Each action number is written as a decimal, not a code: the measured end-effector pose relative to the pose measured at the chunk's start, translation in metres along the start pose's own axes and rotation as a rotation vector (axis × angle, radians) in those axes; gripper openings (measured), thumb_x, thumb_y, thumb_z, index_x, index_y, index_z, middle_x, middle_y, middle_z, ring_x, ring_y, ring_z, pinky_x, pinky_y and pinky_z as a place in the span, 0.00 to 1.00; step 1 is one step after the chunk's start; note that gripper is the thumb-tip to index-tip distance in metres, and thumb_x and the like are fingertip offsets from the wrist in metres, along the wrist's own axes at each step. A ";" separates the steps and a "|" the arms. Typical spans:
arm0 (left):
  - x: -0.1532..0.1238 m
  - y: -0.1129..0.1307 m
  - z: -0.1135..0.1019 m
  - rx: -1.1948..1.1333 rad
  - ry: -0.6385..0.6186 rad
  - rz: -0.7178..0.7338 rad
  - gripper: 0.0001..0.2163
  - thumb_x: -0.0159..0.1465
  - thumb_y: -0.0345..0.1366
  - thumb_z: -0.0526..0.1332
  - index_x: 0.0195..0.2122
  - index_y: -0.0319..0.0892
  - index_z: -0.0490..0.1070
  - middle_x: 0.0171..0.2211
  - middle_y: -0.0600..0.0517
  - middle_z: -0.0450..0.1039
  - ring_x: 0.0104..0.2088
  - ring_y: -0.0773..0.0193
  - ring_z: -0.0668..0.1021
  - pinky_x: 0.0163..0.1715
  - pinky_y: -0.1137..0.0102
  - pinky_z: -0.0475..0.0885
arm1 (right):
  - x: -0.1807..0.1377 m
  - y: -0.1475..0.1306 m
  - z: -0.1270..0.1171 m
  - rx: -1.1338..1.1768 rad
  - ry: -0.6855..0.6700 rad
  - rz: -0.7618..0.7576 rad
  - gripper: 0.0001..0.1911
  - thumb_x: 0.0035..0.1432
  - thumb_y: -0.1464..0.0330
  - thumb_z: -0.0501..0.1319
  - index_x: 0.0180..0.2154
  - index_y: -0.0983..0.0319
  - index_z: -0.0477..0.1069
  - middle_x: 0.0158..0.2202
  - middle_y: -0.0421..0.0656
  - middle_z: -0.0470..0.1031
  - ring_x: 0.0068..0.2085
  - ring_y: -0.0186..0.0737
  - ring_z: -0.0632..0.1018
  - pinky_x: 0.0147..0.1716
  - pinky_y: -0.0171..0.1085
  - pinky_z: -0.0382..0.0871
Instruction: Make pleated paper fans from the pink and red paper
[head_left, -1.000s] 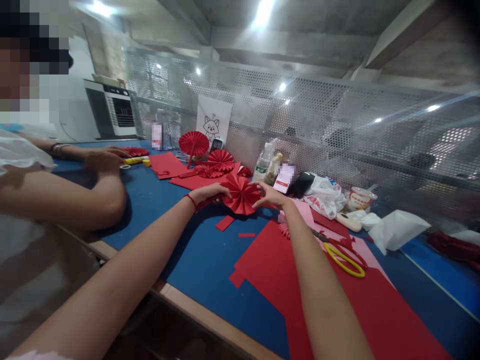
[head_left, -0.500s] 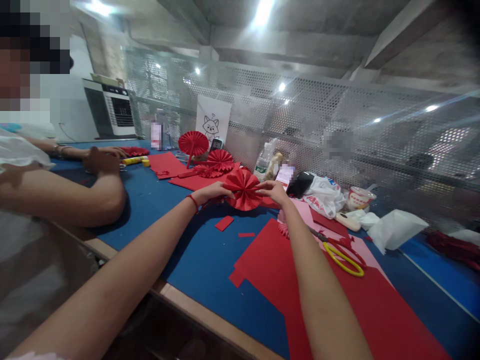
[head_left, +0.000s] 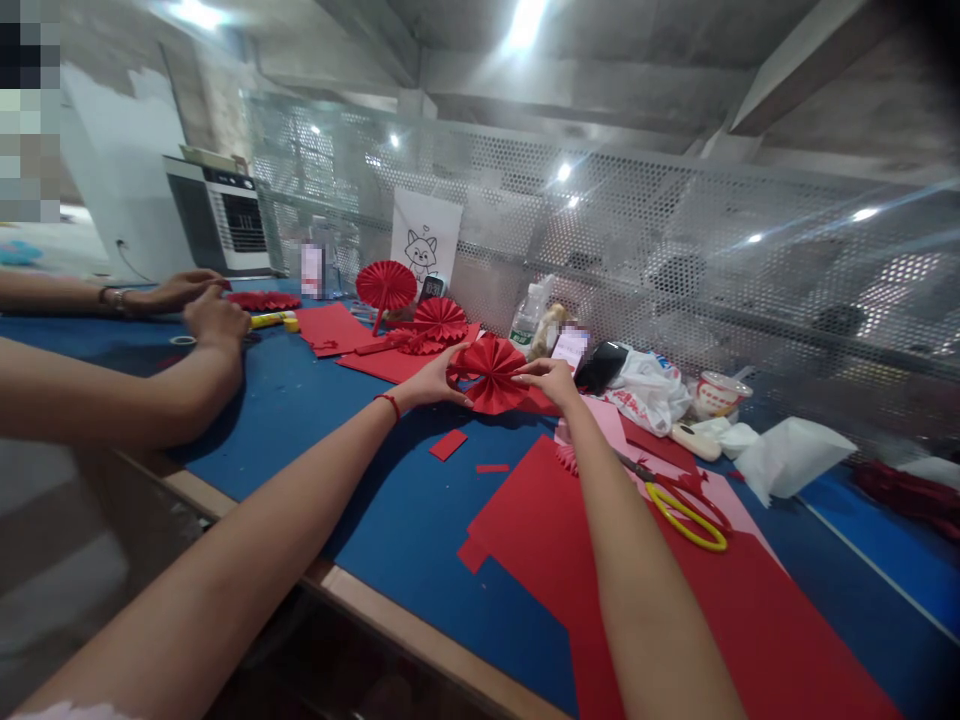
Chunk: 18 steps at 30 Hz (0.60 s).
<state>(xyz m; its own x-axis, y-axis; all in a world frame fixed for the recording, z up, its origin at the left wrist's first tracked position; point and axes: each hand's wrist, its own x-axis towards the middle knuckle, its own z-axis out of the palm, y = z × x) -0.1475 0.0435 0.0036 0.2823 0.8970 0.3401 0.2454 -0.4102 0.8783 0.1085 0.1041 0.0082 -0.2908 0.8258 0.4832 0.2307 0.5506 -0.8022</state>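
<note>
Pretty crowded spot tbh. Just beyond the grip, the blue table (head_left: 281, 405) is covered by red sheets (head_left: 371, 366), and two pleated fans (head_left: 385, 285) (head_left: 442, 318) are parked back there too. Any reach past the right hand (head_left: 551, 383) is blocked by a clear bottle (head_left: 527, 318) and a propped phone (head_left: 571, 343). On the near side of the grip, two red scraps (head_left: 448, 445) (head_left: 492, 468) are left lying, and a large red sheet (head_left: 525, 510) is partly hidden by the right forearm. Right of that arm, yellow-and-red scissors (head_left: 686, 515) are laid down. A co-worker's hands (head_left: 217, 318) are seen well left of the grip.

As for the pose, both arms are stretched forward. The red paper rosette (head_left: 491, 375) is held between the hands, its right edge pinched by the right fingertips. The left hand (head_left: 431, 382) is curved in a wide C around the left edge, thumb and fingers spread; whether firm contact is made can't be told.
</note>
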 end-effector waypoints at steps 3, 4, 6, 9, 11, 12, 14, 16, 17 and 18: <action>0.001 -0.006 -0.002 0.094 0.009 0.051 0.50 0.42 0.33 0.75 0.66 0.42 0.53 0.60 0.35 0.61 0.34 0.65 0.79 0.31 0.71 0.76 | 0.000 0.002 0.000 -0.002 -0.021 -0.005 0.19 0.34 0.57 0.74 0.27 0.62 0.76 0.27 0.43 0.78 0.32 0.44 0.78 0.37 0.43 0.73; 0.002 -0.009 -0.003 0.115 0.019 0.055 0.48 0.43 0.33 0.75 0.65 0.41 0.54 0.59 0.36 0.64 0.32 0.66 0.79 0.30 0.71 0.76 | 0.000 0.003 0.000 -0.003 -0.025 -0.007 0.20 0.35 0.57 0.74 0.29 0.62 0.75 0.27 0.43 0.77 0.32 0.43 0.78 0.36 0.42 0.73; 0.004 -0.013 -0.006 0.133 0.036 0.057 0.47 0.44 0.33 0.75 0.65 0.41 0.56 0.55 0.38 0.68 0.31 0.68 0.78 0.30 0.72 0.75 | 0.000 0.005 0.000 -0.010 -0.030 -0.011 0.23 0.35 0.59 0.74 0.35 0.62 0.74 0.26 0.39 0.75 0.31 0.40 0.77 0.34 0.40 0.73; 0.006 -0.017 -0.008 0.156 0.058 0.069 0.45 0.44 0.33 0.74 0.64 0.41 0.58 0.52 0.41 0.70 0.30 0.68 0.77 0.30 0.72 0.74 | -0.001 0.006 0.001 -0.036 -0.046 -0.020 0.35 0.35 0.65 0.74 0.48 0.60 0.69 0.24 0.34 0.70 0.28 0.37 0.75 0.32 0.37 0.72; 0.007 -0.019 -0.009 0.165 0.065 0.078 0.45 0.44 0.33 0.74 0.64 0.41 0.59 0.51 0.42 0.71 0.30 0.68 0.77 0.31 0.71 0.75 | -0.001 0.006 0.002 -0.067 -0.069 -0.030 0.42 0.34 0.70 0.74 0.54 0.59 0.66 0.25 0.32 0.70 0.28 0.36 0.74 0.31 0.36 0.71; 0.008 -0.020 -0.009 0.168 0.068 0.084 0.44 0.44 0.33 0.74 0.64 0.41 0.59 0.51 0.42 0.71 0.31 0.67 0.77 0.31 0.71 0.75 | -0.001 0.006 0.002 -0.086 -0.079 -0.035 0.43 0.33 0.72 0.74 0.55 0.58 0.66 0.25 0.33 0.70 0.28 0.36 0.74 0.31 0.35 0.70; 0.008 -0.021 -0.009 0.176 0.076 0.096 0.44 0.44 0.33 0.74 0.63 0.41 0.60 0.51 0.42 0.71 0.34 0.65 0.77 0.32 0.70 0.75 | -0.001 0.006 0.003 -0.131 -0.089 -0.041 0.41 0.34 0.75 0.73 0.54 0.59 0.68 0.27 0.34 0.71 0.29 0.37 0.74 0.30 0.35 0.70; 0.008 -0.021 -0.008 0.184 0.079 0.110 0.42 0.45 0.34 0.74 0.62 0.41 0.62 0.51 0.42 0.72 0.36 0.63 0.77 0.33 0.69 0.76 | 0.000 0.005 0.003 -0.180 -0.081 -0.041 0.37 0.36 0.76 0.71 0.52 0.61 0.70 0.27 0.36 0.72 0.29 0.37 0.74 0.30 0.35 0.69; 0.008 -0.021 -0.008 0.187 0.074 0.116 0.41 0.45 0.34 0.74 0.62 0.41 0.62 0.51 0.42 0.72 0.37 0.62 0.77 0.33 0.69 0.76 | -0.001 0.005 0.003 -0.207 -0.070 -0.040 0.35 0.38 0.76 0.71 0.51 0.61 0.71 0.27 0.36 0.73 0.29 0.37 0.74 0.31 0.35 0.69; 0.008 -0.022 -0.008 0.190 0.067 0.123 0.40 0.45 0.34 0.73 0.61 0.41 0.63 0.51 0.42 0.73 0.37 0.61 0.78 0.34 0.68 0.76 | -0.001 0.005 0.002 -0.236 -0.058 -0.040 0.32 0.39 0.75 0.71 0.50 0.62 0.72 0.26 0.36 0.73 0.28 0.37 0.74 0.31 0.36 0.69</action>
<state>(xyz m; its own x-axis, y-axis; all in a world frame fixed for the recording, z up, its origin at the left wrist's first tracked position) -0.1581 0.0611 -0.0099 0.2606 0.8444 0.4680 0.3850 -0.5354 0.7517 0.1079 0.1060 0.0029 -0.3550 0.7980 0.4870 0.4265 0.6018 -0.6752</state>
